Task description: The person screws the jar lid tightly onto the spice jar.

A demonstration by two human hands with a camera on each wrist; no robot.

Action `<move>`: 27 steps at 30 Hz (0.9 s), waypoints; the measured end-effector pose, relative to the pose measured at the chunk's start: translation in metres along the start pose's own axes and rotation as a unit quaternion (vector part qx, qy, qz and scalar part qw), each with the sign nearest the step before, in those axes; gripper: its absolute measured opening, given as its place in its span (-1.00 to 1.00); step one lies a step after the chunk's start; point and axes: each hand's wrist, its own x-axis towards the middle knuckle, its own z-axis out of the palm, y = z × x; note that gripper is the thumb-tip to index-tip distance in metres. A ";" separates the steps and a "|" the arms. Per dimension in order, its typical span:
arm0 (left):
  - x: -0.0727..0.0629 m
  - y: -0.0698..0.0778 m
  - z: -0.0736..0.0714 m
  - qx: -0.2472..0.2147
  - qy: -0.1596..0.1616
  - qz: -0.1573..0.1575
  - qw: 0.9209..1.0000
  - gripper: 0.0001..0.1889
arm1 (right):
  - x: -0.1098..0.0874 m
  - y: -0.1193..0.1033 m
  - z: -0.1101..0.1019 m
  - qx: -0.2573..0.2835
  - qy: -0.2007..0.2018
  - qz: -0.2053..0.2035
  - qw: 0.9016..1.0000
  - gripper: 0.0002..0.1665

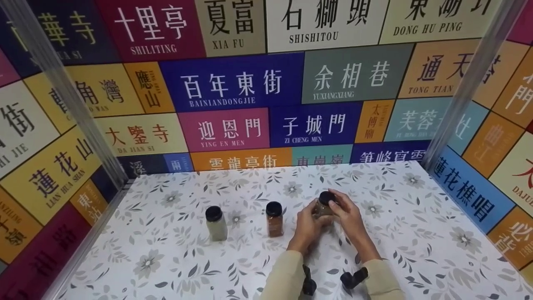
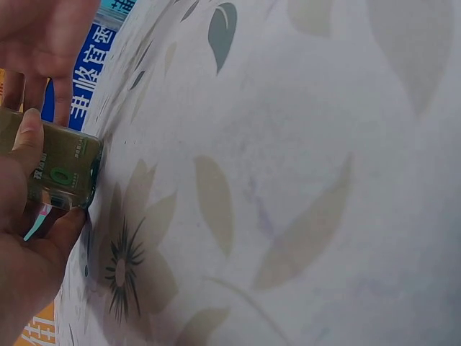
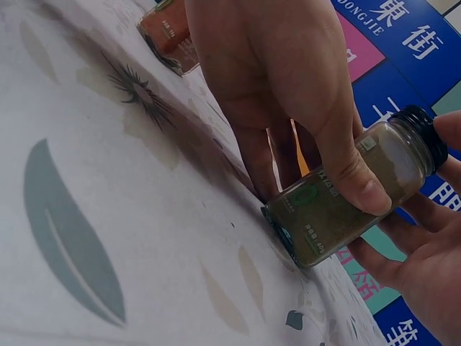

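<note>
Both hands are at a clear square spice jar with a black cap, holding brownish-green powder (image 3: 338,202). My left hand (image 1: 309,227) grips its body, thumb across the front in the left wrist view. At the black cap (image 1: 326,197), my right hand (image 1: 347,214) has its thumb and fingers around the rim. The jar stands upright, its base at or close to the tabletop; I cannot tell whether it touches. To the left of the hands are a jar of reddish-orange powder (image 1: 275,225) and, farther left, a jar of pale green powder (image 1: 217,229), both upright with black caps.
A white cloth with a grey leaf and flower print (image 1: 179,258) covers the table. Panels with large characters (image 1: 233,85) form the back and side walls. Clear corner posts (image 1: 462,83) stand at the table's back corners. Black wrist devices (image 1: 354,278) sit by the sleeves.
</note>
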 end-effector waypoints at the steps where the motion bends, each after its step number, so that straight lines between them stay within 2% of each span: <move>1: 0.000 0.000 0.000 0.002 -0.001 -0.002 1.000 -0.44 | 0.000 0.000 0.000 -0.001 0.002 -0.002 1.000 -0.47; 6: 0.000 0.000 0.002 0.010 0.003 -0.003 1.000 -0.45 | 0.001 0.000 0.001 -0.003 0.013 0.004 1.000 -0.49; 15: 0.000 0.000 0.002 0.000 -0.001 -0.008 1.000 -0.43 | 0.001 0.001 0.002 -0.001 0.026 0.010 1.000 -0.46; 20: -0.001 0.000 0.002 0.005 -0.001 -0.008 1.000 -0.41 | 0.001 0.002 0.001 0.014 0.021 0.021 0.999 -0.44; 27: -0.001 -0.001 0.002 -0.005 -0.006 -0.011 1.000 -0.42 | -0.001 0.001 -0.001 0.047 0.005 0.013 0.999 -0.40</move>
